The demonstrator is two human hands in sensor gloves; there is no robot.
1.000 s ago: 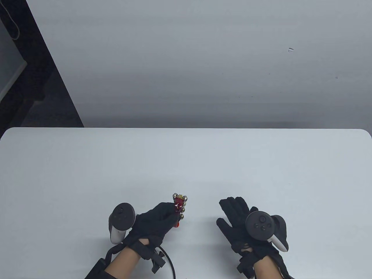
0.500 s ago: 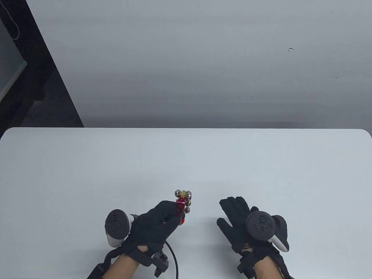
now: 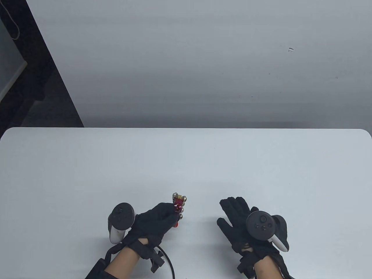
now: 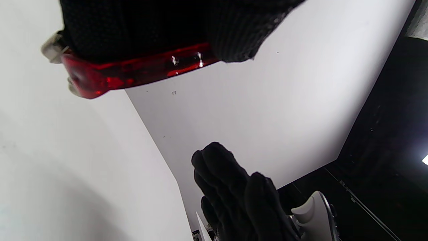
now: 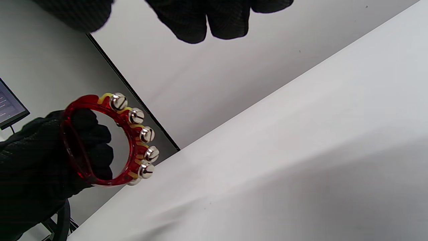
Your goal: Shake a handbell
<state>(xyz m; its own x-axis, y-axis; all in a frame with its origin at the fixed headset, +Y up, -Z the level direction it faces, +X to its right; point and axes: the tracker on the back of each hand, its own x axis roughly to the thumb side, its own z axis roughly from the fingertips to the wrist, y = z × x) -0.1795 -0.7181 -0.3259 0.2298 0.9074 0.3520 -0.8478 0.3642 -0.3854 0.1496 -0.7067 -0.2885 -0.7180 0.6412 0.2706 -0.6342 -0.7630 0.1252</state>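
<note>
The handbell (image 3: 179,208) is a red translucent plastic ring with several silver jingle bells along one side. My left hand (image 3: 154,222) grips its handle side and holds it upright just above the table. In the right wrist view the handbell (image 5: 133,140) shows its full ring, with my left hand (image 5: 40,160) wrapped around the plain side. In the left wrist view only the red handle (image 4: 133,70) shows under my fingers. My right hand (image 3: 237,216) lies flat and open on the table, empty, to the right of the bell.
The white table (image 3: 186,162) stretches away beyond both hands. Its far edge (image 3: 186,128) meets a grey wall. A dark cable (image 3: 171,261) runs from my left wrist at the near edge.
The left hand tipped the handbell up and left half a second ago, then swung it back to where it was a second ago. The right hand has not moved.
</note>
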